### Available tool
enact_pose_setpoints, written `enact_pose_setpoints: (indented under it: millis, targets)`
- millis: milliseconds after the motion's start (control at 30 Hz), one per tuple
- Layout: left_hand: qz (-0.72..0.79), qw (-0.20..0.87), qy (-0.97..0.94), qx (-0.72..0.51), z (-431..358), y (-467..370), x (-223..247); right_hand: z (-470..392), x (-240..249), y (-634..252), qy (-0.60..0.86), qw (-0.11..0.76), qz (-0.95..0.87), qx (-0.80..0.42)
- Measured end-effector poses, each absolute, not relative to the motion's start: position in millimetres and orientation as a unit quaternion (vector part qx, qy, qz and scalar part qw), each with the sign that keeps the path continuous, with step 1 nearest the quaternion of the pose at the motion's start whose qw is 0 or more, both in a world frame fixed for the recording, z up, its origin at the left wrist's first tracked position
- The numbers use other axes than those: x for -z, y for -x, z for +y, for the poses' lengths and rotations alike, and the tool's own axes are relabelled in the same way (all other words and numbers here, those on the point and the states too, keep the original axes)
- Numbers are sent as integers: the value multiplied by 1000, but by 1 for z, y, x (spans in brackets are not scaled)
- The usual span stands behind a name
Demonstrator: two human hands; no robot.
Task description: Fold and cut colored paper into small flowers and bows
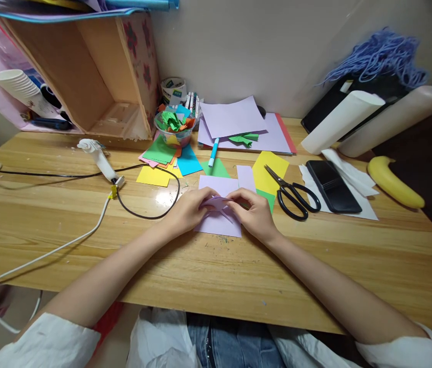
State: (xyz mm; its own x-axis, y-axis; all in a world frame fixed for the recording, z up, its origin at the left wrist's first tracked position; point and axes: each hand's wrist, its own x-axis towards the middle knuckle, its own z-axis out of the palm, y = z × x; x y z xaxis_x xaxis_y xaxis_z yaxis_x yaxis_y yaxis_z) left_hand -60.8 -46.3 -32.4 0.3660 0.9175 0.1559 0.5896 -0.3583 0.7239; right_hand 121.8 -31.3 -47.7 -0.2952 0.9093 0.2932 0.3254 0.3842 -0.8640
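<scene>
Both hands pinch one small folded piece of purple paper (218,203) at the middle of the desk. My left hand (192,207) grips its left end, and my right hand (254,209) has its right end between thumb and fingers. Beneath it lies a flat purple sheet (219,229). Another purple strip (246,177) rests just beyond my right hand, beside a yellow sheet (271,166). Black-handled scissors (292,194) lie to the right, blades pointing away to the left. The exact folds are partly hidden by my fingers.
Around the work lie a blue marker (213,152), a bowl of paper scraps (175,138), stacked coloured paper (158,153), a phone (333,186) and a banana (395,183). On the left, a white glue gun (100,161) trails cables near an open wooden box (100,61).
</scene>
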Motion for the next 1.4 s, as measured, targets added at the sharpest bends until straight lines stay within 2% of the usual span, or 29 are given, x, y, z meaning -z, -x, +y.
enact_pose_setpoints:
  millis: [133, 333, 800, 933, 1133, 1400]
  targets:
    - [483, 294, -776, -280, -48, 61, 32, -31, 46, -120, 417, 391, -746, -342]
    - [480, 326, -761, -289, -49, 59, 33, -29, 44, -119, 387, 312, -815, -298]
    - [491, 300, -770, -274, -48, 60, 32, -29, 45, -119, 422, 305, -796, -309]
    - [505, 284, -772, -261, -47, 62, 32, -30, 45, -120, 427, 322, -781, -322]
    - [527, 304, -742, -280, -48, 61, 34, -31, 48, -121, 442, 401, -706, -381]
    - [542, 309, -724, -293, -50, 59, 33, -31, 48, -121, 434, 419, -711, -361]
